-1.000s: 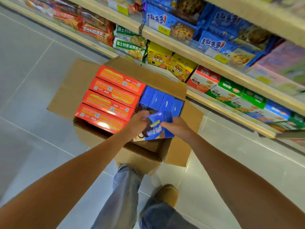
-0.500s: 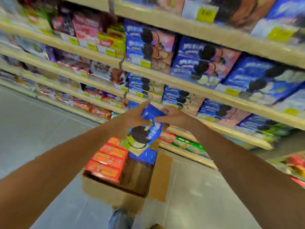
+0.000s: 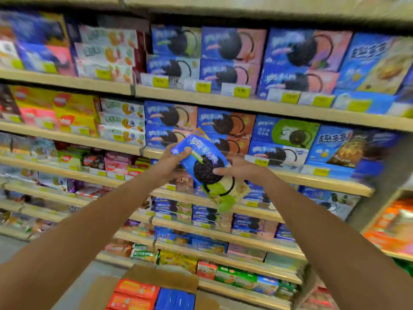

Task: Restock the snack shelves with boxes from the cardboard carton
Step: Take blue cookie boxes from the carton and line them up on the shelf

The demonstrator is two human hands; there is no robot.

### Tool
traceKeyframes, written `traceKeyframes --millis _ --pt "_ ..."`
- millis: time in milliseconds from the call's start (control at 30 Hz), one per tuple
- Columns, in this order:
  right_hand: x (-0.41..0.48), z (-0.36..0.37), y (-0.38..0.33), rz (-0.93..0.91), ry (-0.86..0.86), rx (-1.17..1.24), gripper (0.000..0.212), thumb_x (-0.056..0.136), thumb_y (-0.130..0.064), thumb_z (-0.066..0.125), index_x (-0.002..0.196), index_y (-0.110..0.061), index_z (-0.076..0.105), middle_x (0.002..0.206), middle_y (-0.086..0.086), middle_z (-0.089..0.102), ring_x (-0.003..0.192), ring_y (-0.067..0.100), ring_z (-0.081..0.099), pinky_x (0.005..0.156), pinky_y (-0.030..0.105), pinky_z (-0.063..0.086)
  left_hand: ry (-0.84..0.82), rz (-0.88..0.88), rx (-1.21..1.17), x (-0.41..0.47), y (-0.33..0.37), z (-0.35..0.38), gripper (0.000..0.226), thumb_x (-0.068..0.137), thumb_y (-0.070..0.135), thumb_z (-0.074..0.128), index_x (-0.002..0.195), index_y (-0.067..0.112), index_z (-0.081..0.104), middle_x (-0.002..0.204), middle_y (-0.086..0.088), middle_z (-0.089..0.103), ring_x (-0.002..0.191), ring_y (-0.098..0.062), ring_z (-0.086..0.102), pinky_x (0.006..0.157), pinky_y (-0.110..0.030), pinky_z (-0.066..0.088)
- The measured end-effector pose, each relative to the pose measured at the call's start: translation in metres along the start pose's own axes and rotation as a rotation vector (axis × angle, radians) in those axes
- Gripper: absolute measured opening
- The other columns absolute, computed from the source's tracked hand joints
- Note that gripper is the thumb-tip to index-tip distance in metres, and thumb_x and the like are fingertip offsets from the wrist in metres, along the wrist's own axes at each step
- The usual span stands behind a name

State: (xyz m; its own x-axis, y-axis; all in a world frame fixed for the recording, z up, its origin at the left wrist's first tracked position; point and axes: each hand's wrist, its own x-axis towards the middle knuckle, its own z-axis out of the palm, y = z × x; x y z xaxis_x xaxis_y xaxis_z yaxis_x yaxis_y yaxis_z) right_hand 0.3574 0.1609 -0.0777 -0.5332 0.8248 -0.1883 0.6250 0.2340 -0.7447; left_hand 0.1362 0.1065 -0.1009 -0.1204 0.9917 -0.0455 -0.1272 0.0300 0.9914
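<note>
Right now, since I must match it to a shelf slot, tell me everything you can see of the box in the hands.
The box is flat cardboard, blue at its upper end, green at its lower, printed with white lettering and a dark sandwich cookie. It looks closed and is tilted, blue end up-left, in front of the shelves. The left hand grips its upper left corner, thumb on the face; the right hand holds its right edge, fingers on the printed cookie.

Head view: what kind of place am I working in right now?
Most likely a supermarket snack aisle: tiered shelves stacked with sandwich-cookie boxes, yellow price tags along the shelf edges, and an open cardboard carton of stock below them.
</note>
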Motion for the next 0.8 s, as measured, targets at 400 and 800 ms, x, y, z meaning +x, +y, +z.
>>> traceKeyframes --millis 400,800 --pt "0.011 -0.092 -0.124 -0.225 0.208 -0.260 0.054 0.087 -0.037 0.066 0.133 -0.015 0.051 0.135 0.000 0.050 0.128 0.021 0.045 0.105 0.034 0.036 -0.024 0.341 0.536 0.035 0.143 -0.014 0.055 0.085 0.041 0.064 0.128 0.012 0.046 0.124 -0.008 0.062 0.102 -0.016 0.065 0.089 -0.032 0.053" --pt "0.106 -0.099 -0.180 -0.281 0.847 -0.155 0.072 0.083 -0.033 0.067 0.142 -0.010 0.034 0.139 0.015 0.045 0.129 0.030 0.044 0.097 0.034 0.039 0.122 0.457 0.200 0.111 0.199 -0.103 0.045 0.087 0.043 0.062 0.122 0.014 0.053 0.123 -0.009 0.063 0.103 -0.022 0.065 0.092 -0.041 0.052"
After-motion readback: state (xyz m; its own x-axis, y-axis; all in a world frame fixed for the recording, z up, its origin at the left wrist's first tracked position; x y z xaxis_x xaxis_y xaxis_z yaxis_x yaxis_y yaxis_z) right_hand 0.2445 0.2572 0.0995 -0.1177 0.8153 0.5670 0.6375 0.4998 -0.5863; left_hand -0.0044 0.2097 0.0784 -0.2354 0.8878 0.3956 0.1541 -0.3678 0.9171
